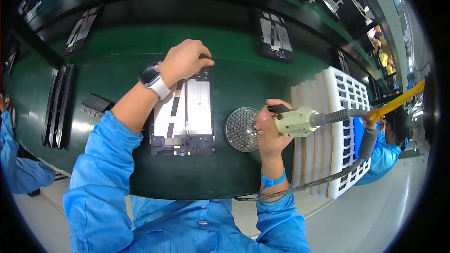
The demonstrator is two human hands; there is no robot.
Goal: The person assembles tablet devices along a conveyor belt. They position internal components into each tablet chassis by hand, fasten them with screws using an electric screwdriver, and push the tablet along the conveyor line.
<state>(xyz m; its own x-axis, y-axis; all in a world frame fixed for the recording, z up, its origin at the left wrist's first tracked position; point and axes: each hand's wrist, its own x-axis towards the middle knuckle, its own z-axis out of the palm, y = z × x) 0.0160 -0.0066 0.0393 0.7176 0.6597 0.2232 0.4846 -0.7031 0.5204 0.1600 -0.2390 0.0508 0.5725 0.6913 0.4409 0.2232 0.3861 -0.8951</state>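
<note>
An opened tablet (199, 112) lies on the green bench in front of me, its pale battery cells and dark circuit strip showing. My left hand (185, 58), with a watch on the wrist, rests over the tablet's top edge. Its fingers are curled near the top right corner, and whatever they pinch is too small to make out. Wrapped round a pale green electric screwdriver (296, 122), my right hand (272, 133) is beside and partly over a round dish (233, 131) holding many small shiny pieces, probably screws. The screwdriver's tip is hidden.
A stack of white grid trays (335, 136) stands at the right, with the screwdriver's cable (323, 178) running past it. Other opened tablets (274, 35) lie farther back. At left are dark long strips (58, 105) and a black brush-like block (96, 104). Co-workers sit around.
</note>
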